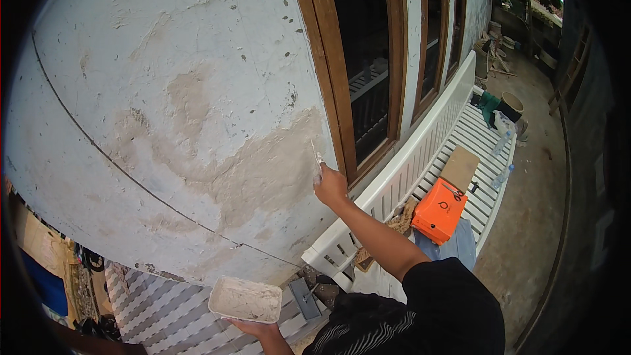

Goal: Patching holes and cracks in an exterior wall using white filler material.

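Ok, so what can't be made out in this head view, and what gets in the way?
All in the head view:
Handle of the tool: covered by the right hand around it.
Full grip of the left hand: hidden by the tub above it.
Whatever is behind the window glass: lost in darkness and reflections.
Clutter at the far end: too small to sort out.
Blue thing at lower left: cut off by the dark fisheye rim.
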A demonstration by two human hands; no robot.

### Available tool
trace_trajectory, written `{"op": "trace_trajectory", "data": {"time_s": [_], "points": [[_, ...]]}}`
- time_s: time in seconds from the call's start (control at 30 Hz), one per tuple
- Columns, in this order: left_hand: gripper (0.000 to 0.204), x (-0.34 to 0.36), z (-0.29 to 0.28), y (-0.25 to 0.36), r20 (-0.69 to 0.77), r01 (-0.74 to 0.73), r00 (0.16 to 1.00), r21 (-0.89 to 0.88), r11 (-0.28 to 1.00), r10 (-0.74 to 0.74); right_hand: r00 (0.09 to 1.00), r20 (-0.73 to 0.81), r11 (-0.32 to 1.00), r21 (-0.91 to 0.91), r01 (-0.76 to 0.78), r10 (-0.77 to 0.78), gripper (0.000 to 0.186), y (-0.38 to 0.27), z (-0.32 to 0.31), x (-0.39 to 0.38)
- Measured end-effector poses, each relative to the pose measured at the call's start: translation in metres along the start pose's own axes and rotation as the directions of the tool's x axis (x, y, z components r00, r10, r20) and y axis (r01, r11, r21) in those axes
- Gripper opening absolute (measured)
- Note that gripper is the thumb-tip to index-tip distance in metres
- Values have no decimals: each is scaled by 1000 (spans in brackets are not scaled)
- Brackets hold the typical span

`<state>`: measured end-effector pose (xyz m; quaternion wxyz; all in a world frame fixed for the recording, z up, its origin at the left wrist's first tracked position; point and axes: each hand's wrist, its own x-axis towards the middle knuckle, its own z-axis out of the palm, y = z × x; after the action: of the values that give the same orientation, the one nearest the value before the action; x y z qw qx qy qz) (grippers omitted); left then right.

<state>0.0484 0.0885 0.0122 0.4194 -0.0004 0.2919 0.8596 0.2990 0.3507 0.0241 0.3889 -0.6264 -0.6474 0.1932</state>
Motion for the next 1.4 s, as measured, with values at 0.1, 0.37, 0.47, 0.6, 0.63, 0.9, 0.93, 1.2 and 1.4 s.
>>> {"op": "trace_trajectory", "data": {"time_s": [0.1, 0.37, 0.47, 0.6, 0.63, 0.9, 0.93, 1.2, 1.4], "points": [[67, -7, -8, 6, -9, 16, 1000, 10, 1000, -16, 956, -210, 979, 67, -194, 204, 23, 20, -1, 26], [68, -1, -12, 7, -14, 15, 1000, 29, 999, -15, 999, 16, 999, 11, 31, -31, 23, 9, 46, -16], [70, 1, -19, 10, 47, -21, 999, 24, 999, 20, 984, -140, 993, 62, -103, 111, 23, 27, 21, 5], [68, -3, -21, 9, 28, -12, 1000, 12, 1000, 12, 965, -176, 981, 31, -194, 196, 29, 3, 22, 39], [67, -3, -21, 11, 16, -30, 999, 6, 1000, 30, 967, -171, 982, 33, -187, 190, 29, -5, 29, 34], [66, -2, -29, 18, 32, -51, 998, 17, 999, 50, 961, -268, 998, 22, -61, 65, 32, 6, -18, 19], [66, -3, -30, 19, 51, -45, 998, 9, 999, 45, 927, -373, 999, -9, -47, 40, 31, 10, -26, 36], [68, -5, -18, 14, 17, -14, 1000, -24, 1000, 14, 982, -68, 974, -154, 165, -177, 21, -33, 29, 11], [69, -9, -25, 20, 90, -8, 996, -12, 1000, 9, 940, -330, 990, -135, 47, -90, 20, -23, -35, 35]]}}
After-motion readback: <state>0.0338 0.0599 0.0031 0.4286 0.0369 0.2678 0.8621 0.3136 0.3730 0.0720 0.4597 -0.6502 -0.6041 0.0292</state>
